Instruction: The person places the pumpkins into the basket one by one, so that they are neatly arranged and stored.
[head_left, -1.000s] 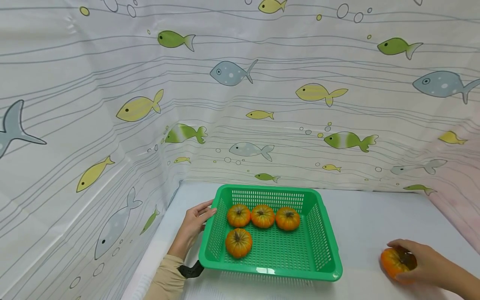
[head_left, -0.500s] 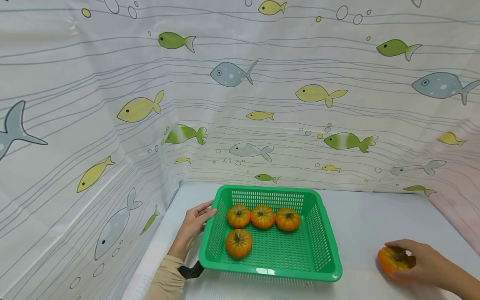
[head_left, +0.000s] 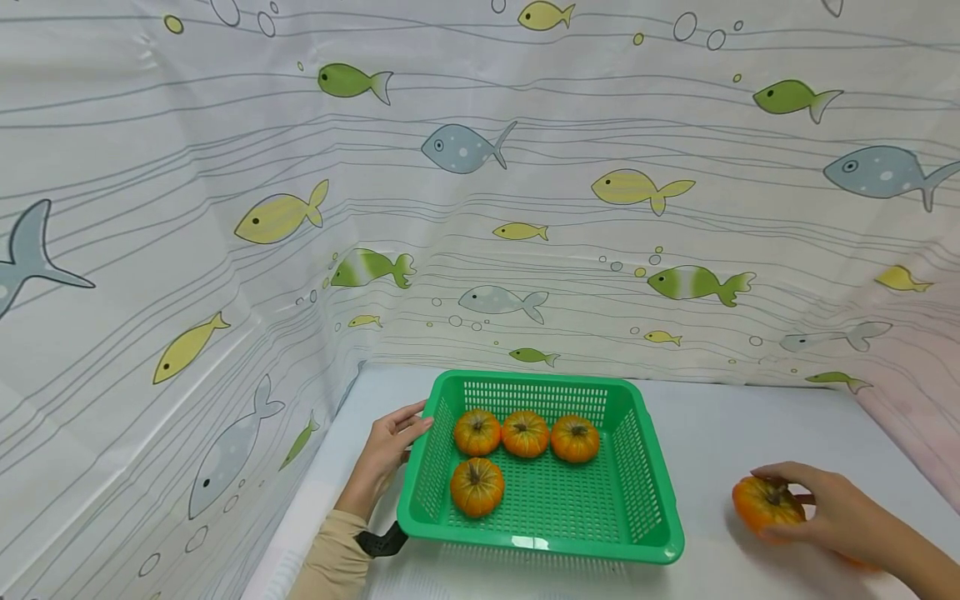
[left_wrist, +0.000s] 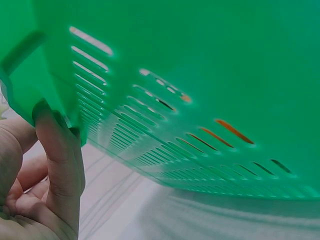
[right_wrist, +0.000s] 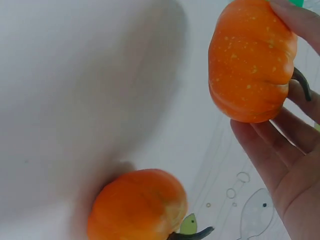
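My right hand [head_left: 840,512] holds a small orange pumpkin [head_left: 759,504] just above the table, right of the green plastic basket [head_left: 570,547]. In the right wrist view, the thumb and fingers grip this pumpkin [right_wrist: 252,62] from opposite sides, its dark stem toward the palm. A second pumpkin [right_wrist: 135,207] rests on the table below; the head view shows only a sliver of it under the hand. My left hand [head_left: 386,454] grips the basket's left rim, with its fingertips curled on the edge in the left wrist view. Several pumpkins [head_left: 477,486] sit inside, toward the basket's left and back.
The basket stands on a white table [head_left: 712,433]. A white sheet [head_left: 555,275] printed with fish rises behind and along both sides. A black strap [head_left: 381,540] is at the left wrist, by the basket's near left corner.
My right hand has lifted the pumpkin and moved it left toward the basket, uncovering part of another pumpkin behind. The left hand and basket stay in place.
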